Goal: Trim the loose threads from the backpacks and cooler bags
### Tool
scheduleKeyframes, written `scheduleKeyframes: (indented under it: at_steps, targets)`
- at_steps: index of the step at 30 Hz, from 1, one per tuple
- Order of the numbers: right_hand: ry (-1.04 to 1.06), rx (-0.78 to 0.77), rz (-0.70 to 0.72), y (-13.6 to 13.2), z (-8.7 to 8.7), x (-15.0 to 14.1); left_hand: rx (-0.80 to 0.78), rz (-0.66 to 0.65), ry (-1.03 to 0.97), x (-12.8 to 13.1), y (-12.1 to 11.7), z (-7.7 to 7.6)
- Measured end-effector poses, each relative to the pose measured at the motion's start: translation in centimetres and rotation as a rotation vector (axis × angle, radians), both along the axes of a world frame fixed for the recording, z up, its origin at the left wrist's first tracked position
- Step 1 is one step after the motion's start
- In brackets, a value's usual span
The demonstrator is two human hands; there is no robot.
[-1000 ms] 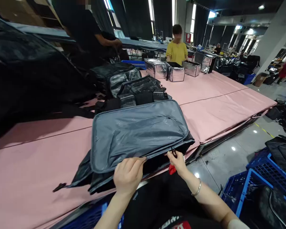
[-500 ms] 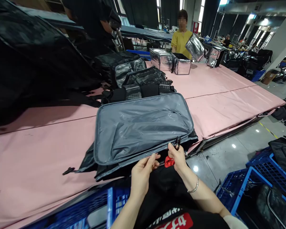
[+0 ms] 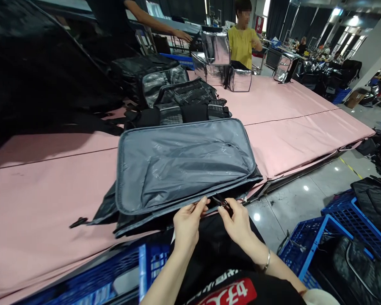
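A bag with a grey printed lining lies spread on the pink-covered table, its piped front edge towards me. My left hand pinches that front edge, thumb against fingers. Close beside it, my right hand is closed around small dark thread snips, whose tips point left towards the edge near my left fingertips. Whether the blades touch a thread is too small to tell. A strap with a black buckle trails off the bag's left corner.
Dark camouflage bags are piled behind the grey lining. Silver foil-lined boxes stand farther back, near two people. Blue crates sit on the floor at right, and another blue crate is below the table's front edge.
My right hand has turned and brought the snips down and left, close to my left hand. The red cloth in it is now hidden. In back, a silver box now sits on the others.
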State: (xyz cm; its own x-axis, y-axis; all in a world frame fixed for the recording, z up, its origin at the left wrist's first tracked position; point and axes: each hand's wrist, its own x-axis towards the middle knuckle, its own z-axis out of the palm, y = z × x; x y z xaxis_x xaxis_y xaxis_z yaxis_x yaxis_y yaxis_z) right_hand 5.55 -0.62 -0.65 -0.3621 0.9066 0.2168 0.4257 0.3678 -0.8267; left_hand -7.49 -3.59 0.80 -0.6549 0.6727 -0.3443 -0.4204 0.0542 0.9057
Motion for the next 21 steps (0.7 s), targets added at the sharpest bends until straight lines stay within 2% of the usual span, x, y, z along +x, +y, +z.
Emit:
scheduleKeyframes:
  at_steps: [10, 21]
  targets:
    - [-0.117, 0.089, 0.025, 0.9, 0.6, -0.4, -0.001, 0.005, 0.058, 0.0, 0.1, -0.4]
    - [-0.07, 0.069, 0.071, 1.4, 0.4, -0.2, 0.004, -0.025, 0.089, -0.1, 0.0, -0.3]
